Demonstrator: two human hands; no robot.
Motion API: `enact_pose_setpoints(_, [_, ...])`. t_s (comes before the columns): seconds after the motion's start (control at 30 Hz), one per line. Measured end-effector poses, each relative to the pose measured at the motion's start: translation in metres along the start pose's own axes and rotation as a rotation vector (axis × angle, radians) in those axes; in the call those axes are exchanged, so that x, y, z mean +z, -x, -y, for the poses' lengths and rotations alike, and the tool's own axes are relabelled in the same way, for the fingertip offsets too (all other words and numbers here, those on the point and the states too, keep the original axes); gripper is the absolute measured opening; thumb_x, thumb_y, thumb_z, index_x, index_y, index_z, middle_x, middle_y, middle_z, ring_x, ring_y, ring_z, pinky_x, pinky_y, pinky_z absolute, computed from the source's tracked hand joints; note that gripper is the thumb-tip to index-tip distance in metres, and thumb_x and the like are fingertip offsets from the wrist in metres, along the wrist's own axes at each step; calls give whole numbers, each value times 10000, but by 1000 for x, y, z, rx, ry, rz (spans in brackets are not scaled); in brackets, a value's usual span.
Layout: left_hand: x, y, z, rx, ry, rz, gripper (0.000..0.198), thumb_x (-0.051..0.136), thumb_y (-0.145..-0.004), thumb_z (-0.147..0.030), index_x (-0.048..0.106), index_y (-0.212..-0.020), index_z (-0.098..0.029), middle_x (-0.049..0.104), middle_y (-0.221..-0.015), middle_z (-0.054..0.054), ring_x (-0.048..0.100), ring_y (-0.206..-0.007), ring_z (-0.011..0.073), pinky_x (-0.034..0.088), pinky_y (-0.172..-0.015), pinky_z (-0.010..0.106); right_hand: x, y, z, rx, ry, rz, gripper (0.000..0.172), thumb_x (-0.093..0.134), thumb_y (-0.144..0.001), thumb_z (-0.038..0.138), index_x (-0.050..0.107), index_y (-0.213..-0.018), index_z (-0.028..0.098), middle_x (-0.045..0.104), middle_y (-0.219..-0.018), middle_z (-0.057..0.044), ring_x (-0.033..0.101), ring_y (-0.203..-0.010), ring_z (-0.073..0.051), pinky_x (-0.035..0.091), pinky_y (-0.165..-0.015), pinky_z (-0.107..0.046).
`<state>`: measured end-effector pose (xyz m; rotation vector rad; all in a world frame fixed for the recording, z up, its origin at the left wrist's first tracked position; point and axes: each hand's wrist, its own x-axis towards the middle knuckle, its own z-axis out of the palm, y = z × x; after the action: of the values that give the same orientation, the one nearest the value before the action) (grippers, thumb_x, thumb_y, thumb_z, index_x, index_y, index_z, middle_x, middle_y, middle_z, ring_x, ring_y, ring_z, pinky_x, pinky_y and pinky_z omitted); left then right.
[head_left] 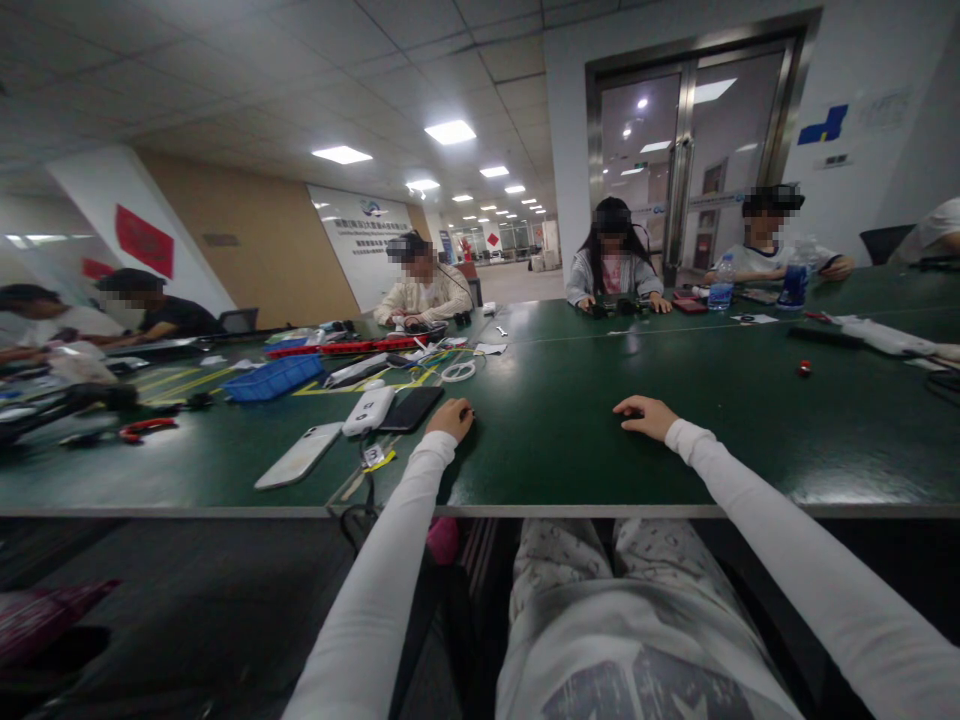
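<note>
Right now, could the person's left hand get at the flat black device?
Probably yes: the left hand is right beside the flat black device, with nothing visible between them. The white device lies on its other side.

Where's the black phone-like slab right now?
In the head view, the black phone-like slab lies just left of the left hand, beside the white rounded device on the green table.
</note>
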<state>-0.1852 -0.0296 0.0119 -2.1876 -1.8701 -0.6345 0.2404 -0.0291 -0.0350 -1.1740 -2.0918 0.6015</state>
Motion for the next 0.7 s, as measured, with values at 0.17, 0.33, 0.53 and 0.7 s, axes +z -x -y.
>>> enact_pose_setpoints(0.17, [7, -3, 10, -61, 123, -41, 477, 456, -677, -356, 440, -1119, -178, 454, -1095, 83, 423, -1022, 207, 313, -901, 341, 0, 0, 1, -6, 1, -8, 298, 595, -620, 219, 587, -918, 218, 571, -929, -24, 538, -832, -149, 415, -796, -318])
enact_pose_setpoints(0.33, [14, -3, 16, -140, 253, 93, 675, 516, -617, -326, 302, -1226, -129, 399, -1171, 119, 382, -1082, 224, 282, -932, 364, -3, 1, 5, 6, 2, 3, 299, 591, -624, 222, 586, -923, 218, 572, -944, -25, 539, -837, -149, 419, -789, -318])
enact_pose_setpoints(0.53, [23, -4, -10, -116, 287, 172, 719, 499, -594, -210, 240, -1259, -125, 380, -1201, 127, 341, -1119, 235, 259, -944, 392, -3, 2, 6, 3, 2, -5, 296, 590, -625, 219, 588, -921, 214, 576, -935, -26, 542, -830, -151, 420, -790, -321])
enact_pose_setpoints(0.7, [38, -13, -69, -94, 369, 193, 742, 527, -557, -149, 256, -1248, -125, 397, -1185, 130, 344, -1116, 244, 257, -944, 386, -4, 2, 6, 14, 2, 0, 303, 593, -623, 227, 585, -926, 222, 573, -948, -23, 542, -844, -156, 417, -795, -332])
